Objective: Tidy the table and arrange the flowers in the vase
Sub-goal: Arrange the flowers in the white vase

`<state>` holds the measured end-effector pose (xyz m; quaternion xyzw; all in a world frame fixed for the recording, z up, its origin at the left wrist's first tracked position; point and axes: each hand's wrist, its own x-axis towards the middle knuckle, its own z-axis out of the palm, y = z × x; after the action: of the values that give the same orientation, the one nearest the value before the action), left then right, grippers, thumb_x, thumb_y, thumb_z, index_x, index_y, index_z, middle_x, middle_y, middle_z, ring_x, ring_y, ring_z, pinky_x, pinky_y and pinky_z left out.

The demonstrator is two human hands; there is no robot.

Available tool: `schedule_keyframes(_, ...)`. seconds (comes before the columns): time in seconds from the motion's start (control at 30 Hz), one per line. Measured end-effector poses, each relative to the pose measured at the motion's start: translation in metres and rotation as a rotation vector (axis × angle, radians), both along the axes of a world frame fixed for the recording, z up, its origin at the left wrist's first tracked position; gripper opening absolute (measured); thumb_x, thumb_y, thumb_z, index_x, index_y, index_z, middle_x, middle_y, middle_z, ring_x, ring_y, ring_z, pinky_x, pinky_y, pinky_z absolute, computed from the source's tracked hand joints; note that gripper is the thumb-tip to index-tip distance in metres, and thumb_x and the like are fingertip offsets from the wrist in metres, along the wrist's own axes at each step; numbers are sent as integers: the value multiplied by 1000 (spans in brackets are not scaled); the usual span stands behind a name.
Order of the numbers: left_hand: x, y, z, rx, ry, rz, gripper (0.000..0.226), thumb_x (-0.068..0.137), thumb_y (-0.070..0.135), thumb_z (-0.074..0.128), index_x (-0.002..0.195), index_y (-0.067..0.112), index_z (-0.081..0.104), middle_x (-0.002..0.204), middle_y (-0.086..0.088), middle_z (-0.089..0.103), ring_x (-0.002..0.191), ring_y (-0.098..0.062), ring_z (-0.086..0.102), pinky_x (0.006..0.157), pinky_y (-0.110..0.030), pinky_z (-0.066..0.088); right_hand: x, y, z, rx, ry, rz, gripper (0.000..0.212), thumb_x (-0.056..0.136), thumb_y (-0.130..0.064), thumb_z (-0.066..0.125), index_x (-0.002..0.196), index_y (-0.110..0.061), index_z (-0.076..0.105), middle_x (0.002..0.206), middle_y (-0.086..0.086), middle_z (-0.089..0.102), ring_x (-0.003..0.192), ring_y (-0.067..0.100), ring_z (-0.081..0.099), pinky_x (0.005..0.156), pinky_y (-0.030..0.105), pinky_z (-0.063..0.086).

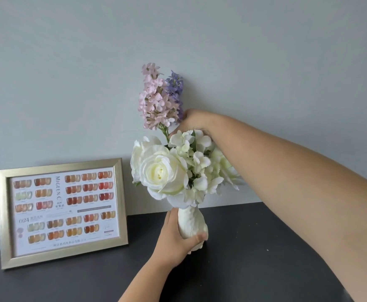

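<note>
Here left hand (pixel 176 233) grips vase (pixel 192 223); right hand (pixel 192 122) holds stems (pixel 164 132).

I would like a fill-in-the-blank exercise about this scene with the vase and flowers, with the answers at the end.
1. The left hand grips the white ____ near its base.
2. The right hand reaches to the stems just below the pink flowers and the ____ flowers beside them.
3. The big white rose sits on the ____ side of the bunch.
4. A picture frame leans against the ____ at the left.

Answers: vase; purple; left; wall
</note>
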<state>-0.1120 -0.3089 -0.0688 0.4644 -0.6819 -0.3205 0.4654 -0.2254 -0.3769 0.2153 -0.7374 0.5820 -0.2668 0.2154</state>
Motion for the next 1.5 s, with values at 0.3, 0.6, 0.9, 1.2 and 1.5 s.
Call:
schedule_keyframes(0.3, 5, 0, -5, -23, -7, -26, 74, 61, 53, 86, 122, 50, 45, 117, 18, 54, 110, 2, 56, 95, -34, 51, -8, 16, 5, 73, -253, 71, 20, 77, 7, 69, 89, -8, 69, 99, 13, 67, 98, 31, 63, 87, 44, 53)
schedule_keyframes(0.6, 6, 0, -5, -26, -9, -32, 78, 60, 55, 86, 124, 55, 42, 116, 33, 49, 114, 4, 53, 96, -32, 50, -49, 41, 24, -131, -318, -12, 22, 69, 2, 77, 79, -16, 69, 86, -4, 74, 81, 15, 63, 65, 21, 47)
schedule_keyframes(0.9, 6, 3, -1, -31, -33, -14, 75, 61, 56, 83, 122, 61, 41, 114, 38, 46, 112, 10, 50, 93, -24, 48, -71, 61, 16, -330, -456, -93, 26, 70, 7, 72, 78, -16, 66, 82, -6, 71, 75, 4, 64, 70, 19, 48)
schedule_keyframes(1.2, 3, 8, 4, -17, -47, -1, 77, 63, 52, 81, 123, 64, 35, 125, 28, 45, 118, 9, 45, 95, -21, 42, -70, 74, 19, -294, -381, -54, 23, 70, 3, 75, 78, -17, 69, 80, -9, 72, 65, -5, 64, 66, 16, 46)
schedule_keyframes(1.5, 3, 4, 1, 18, -48, 11, 82, 60, 53, 84, 130, 39, 44, 121, 18, 53, 113, 1, 53, 94, -27, 49, -34, 73, 6, -237, 311, -43, 11, 78, -9, 68, 88, -4, 66, 85, 9, 62, 77, 20, 53, 72, 28, 50)
